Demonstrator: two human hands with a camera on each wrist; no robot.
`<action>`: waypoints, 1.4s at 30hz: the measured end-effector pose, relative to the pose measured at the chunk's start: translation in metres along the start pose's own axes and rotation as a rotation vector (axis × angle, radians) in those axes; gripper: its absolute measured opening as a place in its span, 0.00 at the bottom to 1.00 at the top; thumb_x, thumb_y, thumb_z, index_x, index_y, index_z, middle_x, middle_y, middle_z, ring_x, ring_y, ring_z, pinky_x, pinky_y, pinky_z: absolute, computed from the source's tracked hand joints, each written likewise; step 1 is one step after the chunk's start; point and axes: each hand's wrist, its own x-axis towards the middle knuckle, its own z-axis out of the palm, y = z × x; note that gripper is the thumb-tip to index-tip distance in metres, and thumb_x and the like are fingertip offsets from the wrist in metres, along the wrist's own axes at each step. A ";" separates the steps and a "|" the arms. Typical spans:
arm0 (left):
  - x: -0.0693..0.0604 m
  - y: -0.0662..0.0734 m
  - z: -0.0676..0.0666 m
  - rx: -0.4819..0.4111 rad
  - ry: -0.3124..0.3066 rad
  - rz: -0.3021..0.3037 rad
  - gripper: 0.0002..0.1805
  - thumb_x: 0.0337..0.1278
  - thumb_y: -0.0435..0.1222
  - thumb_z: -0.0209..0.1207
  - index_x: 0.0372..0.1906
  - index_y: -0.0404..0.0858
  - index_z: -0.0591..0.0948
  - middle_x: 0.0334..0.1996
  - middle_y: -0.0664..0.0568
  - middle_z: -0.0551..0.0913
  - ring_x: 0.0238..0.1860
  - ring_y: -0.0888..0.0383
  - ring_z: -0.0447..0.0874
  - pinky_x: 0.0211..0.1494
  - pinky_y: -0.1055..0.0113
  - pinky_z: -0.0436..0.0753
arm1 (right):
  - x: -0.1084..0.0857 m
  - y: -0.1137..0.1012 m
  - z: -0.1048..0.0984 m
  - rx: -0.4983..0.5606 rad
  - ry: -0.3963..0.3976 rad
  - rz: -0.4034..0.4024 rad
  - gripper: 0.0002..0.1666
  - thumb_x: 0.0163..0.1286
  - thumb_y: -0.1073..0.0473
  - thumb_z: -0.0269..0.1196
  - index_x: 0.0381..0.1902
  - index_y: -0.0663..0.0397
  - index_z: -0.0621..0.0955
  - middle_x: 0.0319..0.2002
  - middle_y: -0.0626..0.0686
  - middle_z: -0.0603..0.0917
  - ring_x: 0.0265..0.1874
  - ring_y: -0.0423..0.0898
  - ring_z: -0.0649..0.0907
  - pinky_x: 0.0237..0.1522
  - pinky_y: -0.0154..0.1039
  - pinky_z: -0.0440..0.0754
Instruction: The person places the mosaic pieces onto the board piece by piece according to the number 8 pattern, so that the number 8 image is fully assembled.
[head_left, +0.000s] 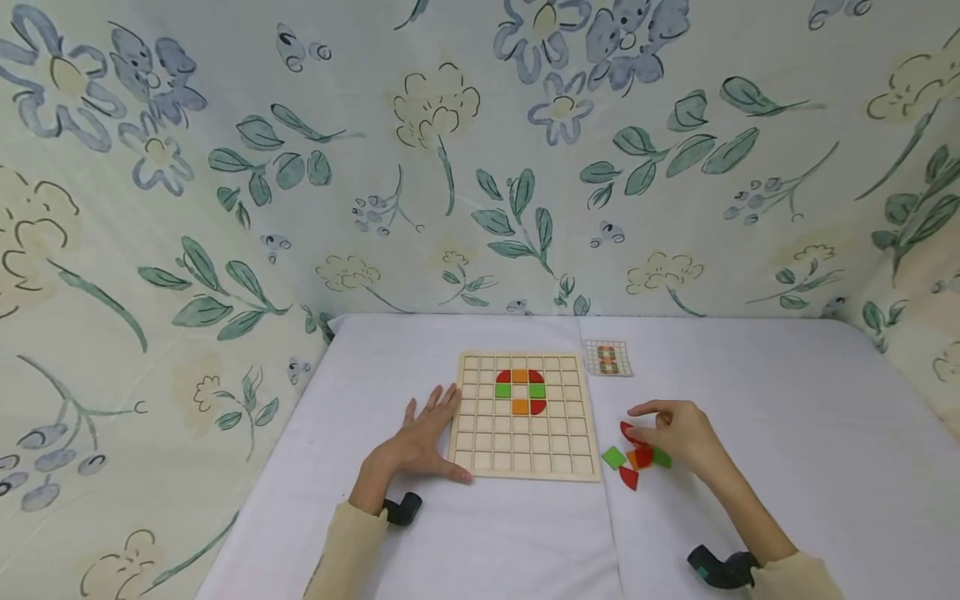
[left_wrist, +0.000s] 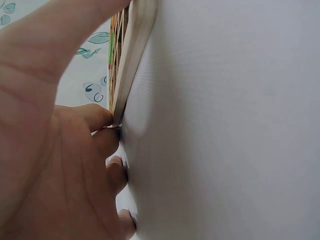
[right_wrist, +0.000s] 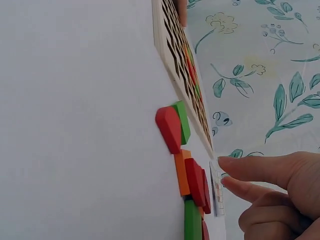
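A pale wooden grid board [head_left: 525, 458] lies flat on the table, with red quarter-round, orange square and green square tiles in its upper middle cells. My left hand [head_left: 423, 446] is spread at the board's left side, its fingers against the edge and its thumb by the front corner. Right of the board lies a loose pile of tiles: a green tile [head_left: 613, 458], a red quarter-round tile [head_left: 629, 478] and others partly overlapping. Over the pile hovers my right hand [head_left: 678, 433], thumb and index finger apart near another red tile; the right wrist view shows nothing between them.
A small pattern card [head_left: 609, 358] lies beyond the pile, near the board's far right corner. White cloth [head_left: 525, 542] covers the table. Floral fabric [head_left: 450, 233] hangs behind it and at the sides.
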 end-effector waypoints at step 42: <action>-0.001 0.002 0.000 -0.008 0.006 0.000 0.77 0.37 0.63 0.79 0.85 0.40 0.44 0.86 0.49 0.39 0.87 0.46 0.30 0.83 0.33 0.32 | 0.003 0.011 0.005 -0.088 -0.006 -0.014 0.18 0.63 0.57 0.74 0.47 0.63 0.88 0.18 0.50 0.72 0.21 0.46 0.72 0.18 0.33 0.66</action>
